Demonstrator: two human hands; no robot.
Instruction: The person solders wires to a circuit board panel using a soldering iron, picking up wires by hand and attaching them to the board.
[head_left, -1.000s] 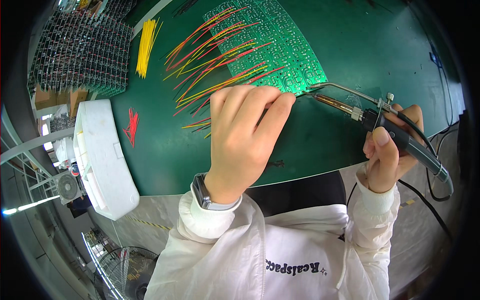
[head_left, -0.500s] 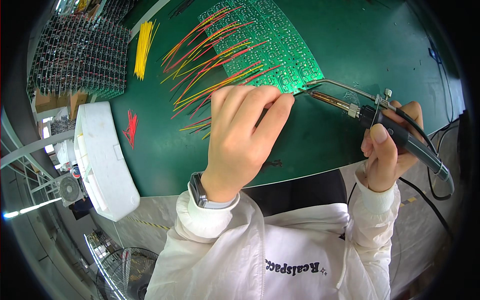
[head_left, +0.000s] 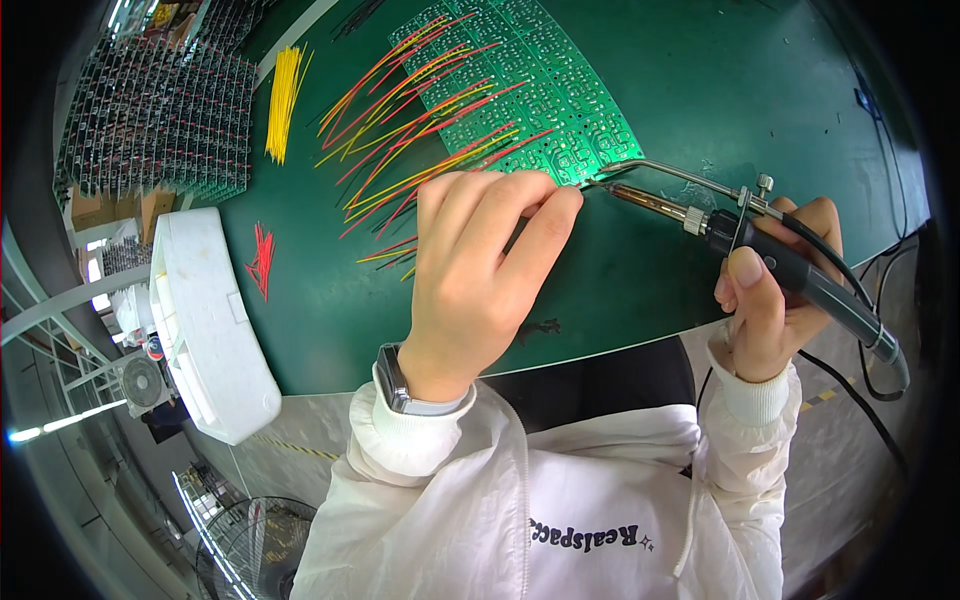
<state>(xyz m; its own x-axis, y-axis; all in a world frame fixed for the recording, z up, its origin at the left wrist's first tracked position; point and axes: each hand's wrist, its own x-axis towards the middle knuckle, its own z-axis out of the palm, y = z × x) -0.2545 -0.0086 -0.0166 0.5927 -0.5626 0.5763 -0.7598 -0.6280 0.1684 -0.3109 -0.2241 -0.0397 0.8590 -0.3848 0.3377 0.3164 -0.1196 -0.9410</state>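
Observation:
My right hand (head_left: 775,300) is wrapped round a black soldering iron (head_left: 800,268) with a metal feed tube (head_left: 690,178) clamped along it. Its copper-coloured tip points left and meets the near right corner of a green circuit board panel (head_left: 555,75). At that same edge my left hand (head_left: 485,270) has thumb and forefinger pinched on a thin wire (head_left: 588,186), mostly hidden by the fingers. Red, yellow and black wires (head_left: 430,118) stand in rows from the panel and fan out leftward. A few wire ends (head_left: 390,252) show beside my left hand.
On the green table (head_left: 330,340) lie a bundle of yellow wires (head_left: 285,105) and a small pile of red wires (head_left: 262,262). A white foam box (head_left: 220,330) sits at the left edge. Stacked boards (head_left: 160,120) fill the far left. A cable (head_left: 850,400) hangs at the right.
The panel, its wires, both hands and the soldering iron have shifted slightly left in the picture. Both grips are the same, and the tip is still at the panel's near corner.

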